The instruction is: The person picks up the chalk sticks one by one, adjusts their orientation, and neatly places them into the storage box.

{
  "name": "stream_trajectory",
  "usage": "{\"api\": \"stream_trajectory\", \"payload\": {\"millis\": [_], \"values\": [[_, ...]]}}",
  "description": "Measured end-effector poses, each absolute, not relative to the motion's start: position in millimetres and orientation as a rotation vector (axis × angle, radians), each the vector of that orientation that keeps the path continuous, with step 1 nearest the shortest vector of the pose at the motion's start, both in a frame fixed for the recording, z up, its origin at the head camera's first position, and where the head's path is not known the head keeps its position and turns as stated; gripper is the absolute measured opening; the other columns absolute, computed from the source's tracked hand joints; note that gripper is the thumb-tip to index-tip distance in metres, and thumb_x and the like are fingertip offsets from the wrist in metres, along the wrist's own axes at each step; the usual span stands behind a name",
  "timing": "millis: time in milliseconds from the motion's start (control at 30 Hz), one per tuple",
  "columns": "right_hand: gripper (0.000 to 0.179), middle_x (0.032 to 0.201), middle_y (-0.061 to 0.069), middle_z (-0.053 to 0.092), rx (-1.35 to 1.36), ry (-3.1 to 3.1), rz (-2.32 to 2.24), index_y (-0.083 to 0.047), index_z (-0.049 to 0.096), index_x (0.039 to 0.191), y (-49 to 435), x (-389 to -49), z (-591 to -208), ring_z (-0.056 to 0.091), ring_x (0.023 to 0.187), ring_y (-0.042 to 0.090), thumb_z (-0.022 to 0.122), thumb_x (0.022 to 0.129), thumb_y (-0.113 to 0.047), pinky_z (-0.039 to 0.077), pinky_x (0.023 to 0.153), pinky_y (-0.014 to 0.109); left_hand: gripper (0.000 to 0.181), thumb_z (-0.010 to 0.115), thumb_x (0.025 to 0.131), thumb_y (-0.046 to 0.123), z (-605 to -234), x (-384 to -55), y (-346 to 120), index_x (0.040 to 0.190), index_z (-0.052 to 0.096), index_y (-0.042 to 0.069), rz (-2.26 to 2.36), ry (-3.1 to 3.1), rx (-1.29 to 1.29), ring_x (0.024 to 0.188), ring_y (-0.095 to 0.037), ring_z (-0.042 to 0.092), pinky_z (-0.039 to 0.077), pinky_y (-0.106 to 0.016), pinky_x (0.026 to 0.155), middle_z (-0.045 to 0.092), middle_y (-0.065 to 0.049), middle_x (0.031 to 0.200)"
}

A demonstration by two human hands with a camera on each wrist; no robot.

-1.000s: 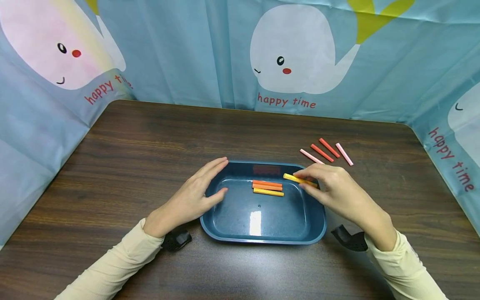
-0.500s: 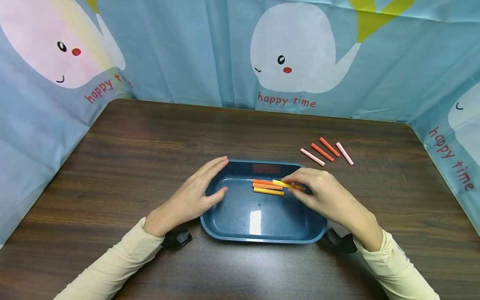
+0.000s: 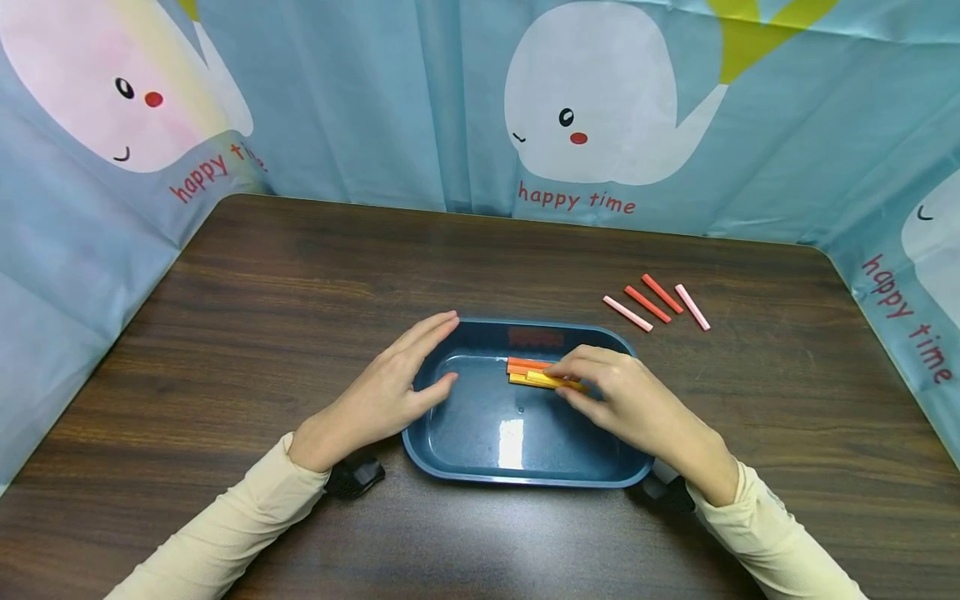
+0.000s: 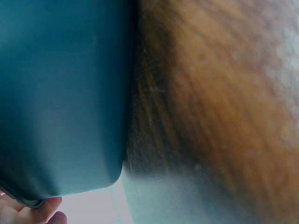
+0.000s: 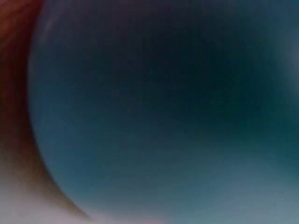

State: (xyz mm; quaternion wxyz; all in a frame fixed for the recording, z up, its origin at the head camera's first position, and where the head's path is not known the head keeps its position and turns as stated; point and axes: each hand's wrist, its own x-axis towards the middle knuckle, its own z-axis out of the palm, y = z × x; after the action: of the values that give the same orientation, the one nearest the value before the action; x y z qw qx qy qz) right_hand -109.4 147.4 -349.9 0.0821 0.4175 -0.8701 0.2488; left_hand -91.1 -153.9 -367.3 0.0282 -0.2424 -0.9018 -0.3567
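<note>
In the head view my right hand (image 3: 626, 392) pinches a slim yellow stick (image 3: 536, 378) between thumb and fingers, low inside a blue plastic tray (image 3: 480, 450). The held stick overlaps a second yellow stick (image 3: 514, 379) and lies beside two orange sticks (image 3: 523, 362) lined up in the tray; my fingers cover their right ends. My left hand (image 3: 378, 396) rests at the tray's left rim, fingers extended along the outside and thumb over the inside. Fingertips (image 4: 44, 210) show at the rim in the left wrist view. Blurred blue tray wall (image 5: 140, 116) fills most of the right wrist view.
Two red sticks (image 3: 647, 304) and two pink sticks (image 3: 627, 313) lie on the brown wooden table (image 3: 300, 275) behind the tray's right corner. A light blue curtain (image 3: 360, 100) with whale prints stands along the table's far and side edges.
My right hand has carried the yellow stick leftward and down from the tray's right side to the row of sticks. My left hand has stayed at the left rim.
</note>
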Motion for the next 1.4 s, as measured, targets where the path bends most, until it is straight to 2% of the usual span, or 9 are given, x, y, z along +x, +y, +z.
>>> {"api": "stream_trajectory", "payload": {"millis": [200,400,1400], "values": [[0.019,0.097,-0.003,0.071,1.263,-2.597,0.719,-0.008,0.076,0.101,142.0,-108.6,-354.4,0.063,0.084,0.008,0.079,0.082,-0.008,0.056,0.071,0.027,0.066,0.067,0.093,0.016,-365.8,-91.1,-154.2,0.151,0.038,0.003,-1.098,-2.797,-0.741,0.143,-0.027,0.04,0.038,-0.051,0.114,0.037,-0.011,0.158],[0.025,0.099,-0.004,0.074,1.234,-2.615,0.594,-0.012,0.077,0.104,137.9,-106.1,-356.3,0.067,0.089,0.01,0.082,0.08,-0.011,0.058,0.076,0.032,0.066,0.067,0.093,0.015,-365.4,-92.0,-154.7,0.151,0.038,0.002,-1.094,-2.794,-0.754,0.143,-0.027,0.041,0.038,-0.051,0.114,0.036,-0.013,0.158],[0.018,0.095,-0.003,0.075,1.242,-2.753,0.547,-0.012,0.078,0.1,128.5,-110.0,-358.7,0.07,0.087,0.012,0.08,0.082,-0.01,0.058,0.077,0.034,0.066,0.067,0.093,0.016,-364.5,-90.5,-154.3,0.151,0.038,0.001,-1.091,-2.818,-0.742,0.144,-0.028,0.039,0.038,-0.051,0.114,0.035,-0.012,0.159]]}}
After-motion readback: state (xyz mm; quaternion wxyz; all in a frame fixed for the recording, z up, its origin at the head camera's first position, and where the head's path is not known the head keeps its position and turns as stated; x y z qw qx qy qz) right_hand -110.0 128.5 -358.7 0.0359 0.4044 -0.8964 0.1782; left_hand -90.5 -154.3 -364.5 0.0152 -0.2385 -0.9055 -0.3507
